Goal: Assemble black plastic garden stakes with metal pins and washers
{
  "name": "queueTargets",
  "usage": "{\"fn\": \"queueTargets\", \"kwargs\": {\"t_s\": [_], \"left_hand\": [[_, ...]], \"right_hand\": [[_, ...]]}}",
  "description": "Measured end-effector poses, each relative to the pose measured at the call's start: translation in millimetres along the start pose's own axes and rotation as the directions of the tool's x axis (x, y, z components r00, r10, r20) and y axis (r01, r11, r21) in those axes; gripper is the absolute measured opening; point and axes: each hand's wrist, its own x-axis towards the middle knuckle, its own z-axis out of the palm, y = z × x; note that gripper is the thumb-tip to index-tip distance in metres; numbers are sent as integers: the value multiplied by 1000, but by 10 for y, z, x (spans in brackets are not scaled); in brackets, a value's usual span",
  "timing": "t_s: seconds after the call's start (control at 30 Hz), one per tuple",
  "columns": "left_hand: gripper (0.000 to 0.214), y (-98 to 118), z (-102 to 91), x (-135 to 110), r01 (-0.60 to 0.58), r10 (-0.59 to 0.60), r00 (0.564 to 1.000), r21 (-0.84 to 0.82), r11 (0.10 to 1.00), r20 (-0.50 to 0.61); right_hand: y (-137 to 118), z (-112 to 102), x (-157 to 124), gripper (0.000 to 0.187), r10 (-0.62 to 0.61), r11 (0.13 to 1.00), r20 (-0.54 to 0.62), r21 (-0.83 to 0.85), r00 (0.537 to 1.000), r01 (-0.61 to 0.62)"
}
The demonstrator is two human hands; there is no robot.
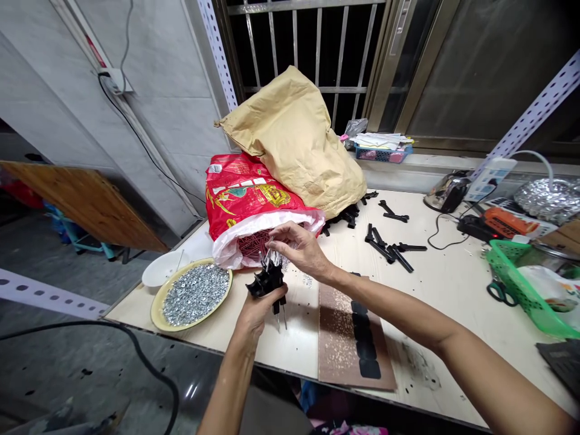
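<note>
Fingers of the left hand (254, 309) are closed around a bunch of black parts (266, 279), the thumb pressed across their side. Thin silver pins (281, 321) run through the bunch, their lower ends sticking out beneath and their upper ends bristling above. Over those upper ends, the right hand (302, 249) has its thumb and forefinger drawn close together (whether they pinch a pin is too small to tell).

Just behind the hands, a red sack (247, 184) lies with its white-lined mouth towards them, dark red rods (254, 243) showing inside. Left of the held parts stands a yellow bowl (157, 309) full of small silver pieces (194, 294), with a white bowl (156, 270) just beside it. Under the right forearm a brown board (335, 356) lies on the table (444, 272), bearing a row of dark squares (369, 368).

Farther out, a tan paper sack (294, 139) leans over the red one, and loose black pieces (402, 258) are scattered to the right. Scissors (501, 292) lie beside a green basket (512, 257) at the far right.
</note>
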Motion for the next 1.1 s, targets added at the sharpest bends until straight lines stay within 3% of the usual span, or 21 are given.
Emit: {"fn": "queueTargets", "kwargs": {"t_s": [0.2,0.37,0.47,0.53,0.63,0.7,0.8,0.97,1.03,1.1], "left_hand": [[49,50,-3,-14,-14,14,1000,-22,1000,19],[48,49,-30,25,-46,46,998,-17,999,-49],[46,59,-93,2,-64,62,997,-33,997,-55],[46,80,-149,-35,-59,56,997,-52,997,-62],[47,112,-215,-84,-60,53,992,-62,996,-115],[46,113,-227,-90,-49,39,987,-59,997,-156],[48,80,-207,-72,-16,4,986,-68,998,-169],[50,20,-192,-36,9,-18,995,-92,996,-100],[50,10,-209,-12,29,-38,995,-105,994,-89],[52,4,-218,21,53,-62,995,-106,993,-80]], "right_hand": [[10,14,-50,17,-104,988,29,-111,994,106],[0,16,0,13,-175,940,264,-241,949,240],[140,-120,82,15,-177,883,311,-369,934,290],[333,-251,90,15,-118,784,316,-553,941,284],[697,-406,-17,13,85,505,415,-802,906,320],[920,-444,-126,13,195,362,483,-844,853,395],[1156,-426,-231,15,230,285,539,-833,810,473],[1255,-356,-174,14,104,371,520,-811,848,452],[1135,-306,-117,14,-33,506,438,-768,898,393],[898,-227,-64,14,-193,704,221,-647,956,292]]}}
